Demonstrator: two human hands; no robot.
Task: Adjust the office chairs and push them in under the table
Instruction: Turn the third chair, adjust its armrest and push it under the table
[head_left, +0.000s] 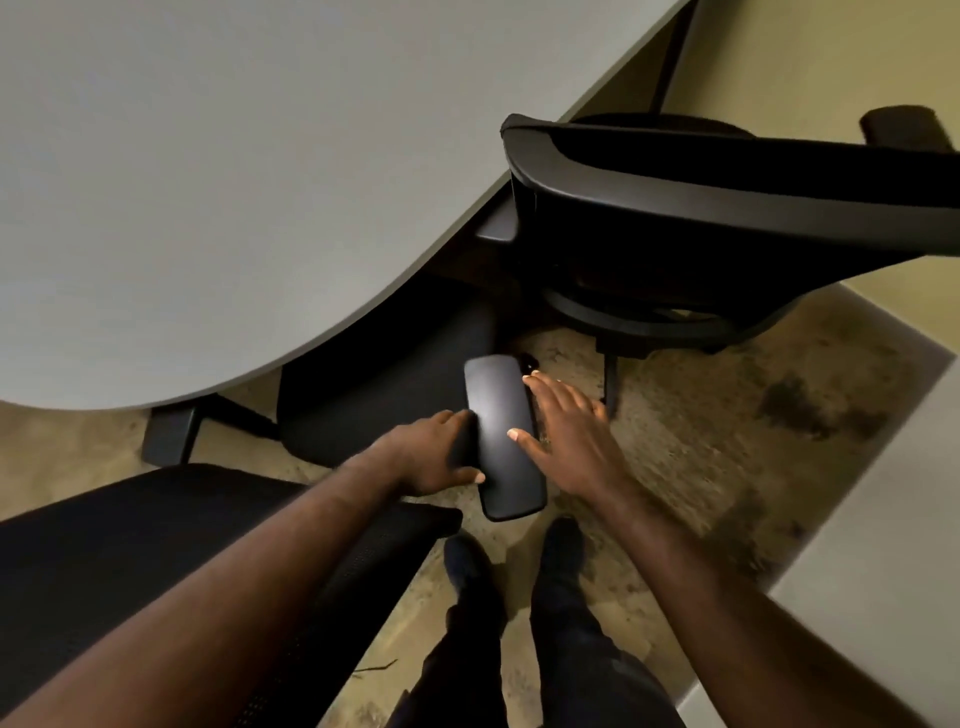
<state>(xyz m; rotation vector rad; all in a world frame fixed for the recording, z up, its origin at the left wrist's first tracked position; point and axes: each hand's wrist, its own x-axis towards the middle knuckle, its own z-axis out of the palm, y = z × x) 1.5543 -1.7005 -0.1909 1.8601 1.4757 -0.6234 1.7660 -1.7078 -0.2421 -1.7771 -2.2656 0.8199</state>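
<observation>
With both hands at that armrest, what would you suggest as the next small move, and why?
Probably slide the armrest pad into line: the left hand grips its left edge and the right hand lies flat on its right, while the chair seat sits only partly under the table.

Dim, warm indoor light — a soft sheen on the armrest (506, 436), wide-angle bending at edges (slightly soft throughout).

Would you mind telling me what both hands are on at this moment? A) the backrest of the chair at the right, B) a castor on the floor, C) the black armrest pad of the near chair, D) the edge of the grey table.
C: the left hand grips the left side of the armrest pad, and the right hand lies over its right side with the thumb on top.
</observation>
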